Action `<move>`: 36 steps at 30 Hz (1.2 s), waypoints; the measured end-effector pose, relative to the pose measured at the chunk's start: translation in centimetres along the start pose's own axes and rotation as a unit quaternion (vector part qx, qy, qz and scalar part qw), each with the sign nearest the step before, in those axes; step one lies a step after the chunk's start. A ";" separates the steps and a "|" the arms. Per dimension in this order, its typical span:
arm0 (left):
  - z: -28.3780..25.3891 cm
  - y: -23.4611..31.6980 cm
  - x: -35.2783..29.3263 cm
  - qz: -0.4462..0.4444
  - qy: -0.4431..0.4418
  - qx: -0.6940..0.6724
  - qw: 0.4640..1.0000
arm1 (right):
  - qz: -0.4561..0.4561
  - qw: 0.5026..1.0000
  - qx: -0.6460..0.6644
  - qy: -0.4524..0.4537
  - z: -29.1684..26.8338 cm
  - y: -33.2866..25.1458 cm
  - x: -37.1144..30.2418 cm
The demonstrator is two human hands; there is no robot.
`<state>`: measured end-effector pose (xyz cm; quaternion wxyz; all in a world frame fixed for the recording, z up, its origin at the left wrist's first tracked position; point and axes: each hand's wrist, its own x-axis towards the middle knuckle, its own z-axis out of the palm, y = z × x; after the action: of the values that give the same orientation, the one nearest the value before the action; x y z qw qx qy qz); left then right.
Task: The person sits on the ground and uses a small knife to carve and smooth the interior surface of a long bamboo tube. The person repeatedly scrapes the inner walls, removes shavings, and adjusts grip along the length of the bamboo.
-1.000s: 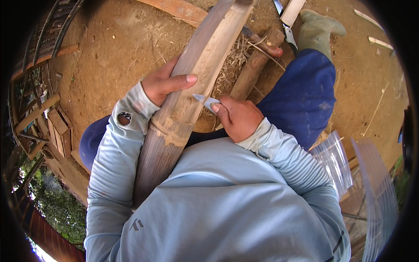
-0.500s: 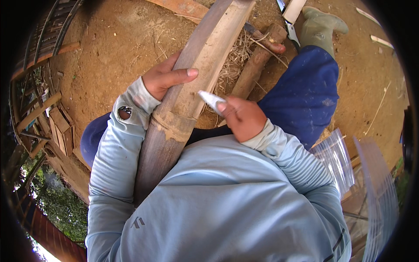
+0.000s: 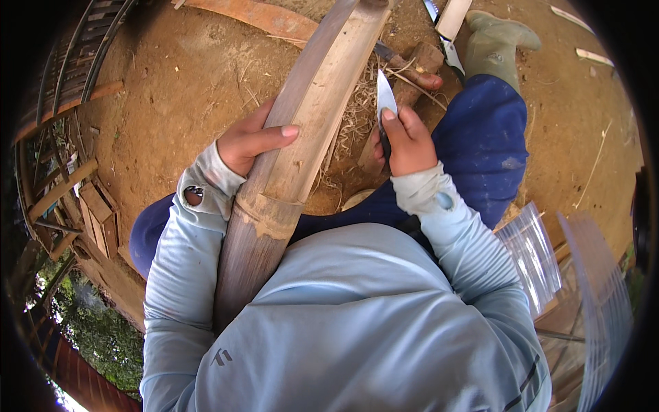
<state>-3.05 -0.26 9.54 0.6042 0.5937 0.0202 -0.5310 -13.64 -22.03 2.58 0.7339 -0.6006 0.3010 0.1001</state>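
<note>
A thick bamboo pole (image 3: 312,113) slants across my lap, its lower end between my left arm and my body. Its upper side is cut open along the far part, baring pale wood above a ringed node. My left hand (image 3: 257,139) grips the pole's left side, thumb on top and the other fingers hidden beneath. To the right of the pole, and apart from it, my right hand (image 3: 410,143) is closed round a knife. The pointed blade (image 3: 386,93) of the knife points away from me, with my thumb against its base.
Shavings (image 3: 351,123) lie beside the pole. A log (image 3: 419,72) with a wooden-handled tool (image 3: 420,75) across it is beyond my right hand. Farther off lie a saw (image 3: 449,51) and a reddish plank (image 3: 257,17). Clear corrugated sheets (image 3: 597,295) stand at my right.
My right hand has moved right and away from the pole, and the knife has turned from pointing left at the wood to pointing forward. My left hand keeps its grip.
</note>
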 end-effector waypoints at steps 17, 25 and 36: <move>-0.1 -0.1 0.3 -0.031 -0.013 -0.073 0.997 | -0.212 0.885 -0.407 0.079 -4.3 -1.8 14.8; -0.2 -0.1 0.5 -0.020 -0.010 -0.025 0.999 | -0.202 0.850 -0.477 0.094 -5.8 -3.5 19.6; 0.1 0.5 0.4 -0.016 -0.012 -0.010 1.000 | -0.257 0.847 -0.459 0.077 -5.5 -3.9 20.0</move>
<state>-2.61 -0.73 9.59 0.6017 0.5808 0.0279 -0.5476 2.55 -32.52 -6.00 0.3487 -0.9305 0.1117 -0.0120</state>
